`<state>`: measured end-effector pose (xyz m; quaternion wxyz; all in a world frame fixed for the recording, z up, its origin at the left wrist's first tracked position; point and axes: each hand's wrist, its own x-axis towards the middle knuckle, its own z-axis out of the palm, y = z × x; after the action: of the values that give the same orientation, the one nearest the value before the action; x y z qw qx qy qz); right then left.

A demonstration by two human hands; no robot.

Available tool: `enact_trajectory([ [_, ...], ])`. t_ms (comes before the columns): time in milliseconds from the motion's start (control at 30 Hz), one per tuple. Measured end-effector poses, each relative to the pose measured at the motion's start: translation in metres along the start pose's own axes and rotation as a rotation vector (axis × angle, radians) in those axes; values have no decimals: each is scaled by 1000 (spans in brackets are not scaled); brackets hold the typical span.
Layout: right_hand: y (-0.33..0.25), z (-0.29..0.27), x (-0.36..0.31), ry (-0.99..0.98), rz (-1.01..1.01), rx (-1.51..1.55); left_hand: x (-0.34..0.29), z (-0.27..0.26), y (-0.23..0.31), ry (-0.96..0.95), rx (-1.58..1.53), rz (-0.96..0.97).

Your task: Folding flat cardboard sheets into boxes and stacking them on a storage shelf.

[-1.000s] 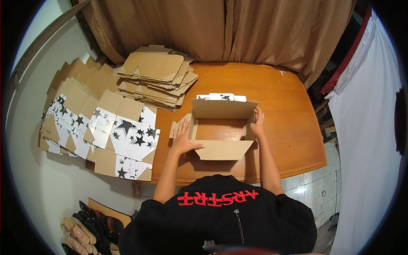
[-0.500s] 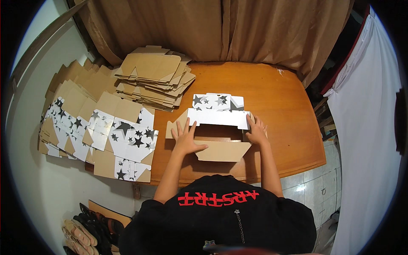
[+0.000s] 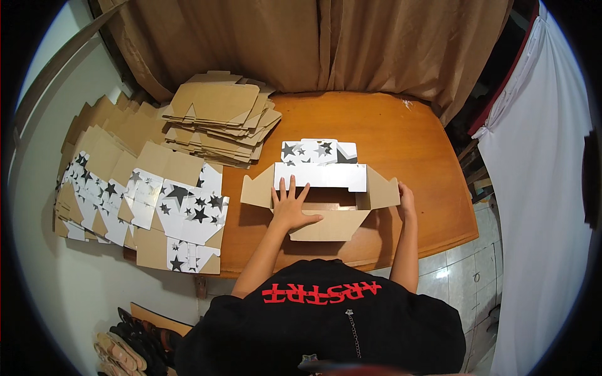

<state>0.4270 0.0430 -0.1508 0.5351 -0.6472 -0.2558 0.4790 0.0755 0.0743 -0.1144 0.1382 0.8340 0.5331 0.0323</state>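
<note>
In front of me on the table stands a partly folded cardboard box (image 3: pixel 321 177), with its middle opening facing up. White panels with black and grey stars show at its far side; the side flaps and near flap are plain brown. My left hand (image 3: pixel 290 208) lies spread over the box's left part, fingertips by the white panel and thumb along the near flap. At the outer edge of the right flap (image 3: pixel 382 189), my right hand (image 3: pixel 406 199) has its fingers curled against the cardboard, partly hidden behind it.
Flat brown cardboard blanks (image 3: pixel 216 103) are piled at the table's far left. Star-printed blanks (image 3: pixel 188 203) overlap along the left edge. A brown curtain (image 3: pixel 263 44) hangs behind the wooden table (image 3: pixel 426 169), and a white cloth (image 3: pixel 533 188) at right. Shoes (image 3: pixel 132 344) stand lower left.
My right hand has moved from the box's right inner corner outward to the right flap's edge, and that flap now spreads outward. My left hand has shifted slightly right across the box.
</note>
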Motion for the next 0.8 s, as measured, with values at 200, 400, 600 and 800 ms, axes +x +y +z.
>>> enact_trajectory([
  [200, -12, 59, -11, -205, -346, -146, -3, -4, 0, 33, -82, 48],
  [400, 5, 111, -11, 85, -667, -753, -3, -5, 3, 32, -48, 22],
  [600, -16, 132, -37, 163, -419, -1099, -3, 4, -1, 133, -66, 16],
  [800, -14, 143, -41, 248, -339, -1271, -8, -4, 3, 160, -82, 29],
])
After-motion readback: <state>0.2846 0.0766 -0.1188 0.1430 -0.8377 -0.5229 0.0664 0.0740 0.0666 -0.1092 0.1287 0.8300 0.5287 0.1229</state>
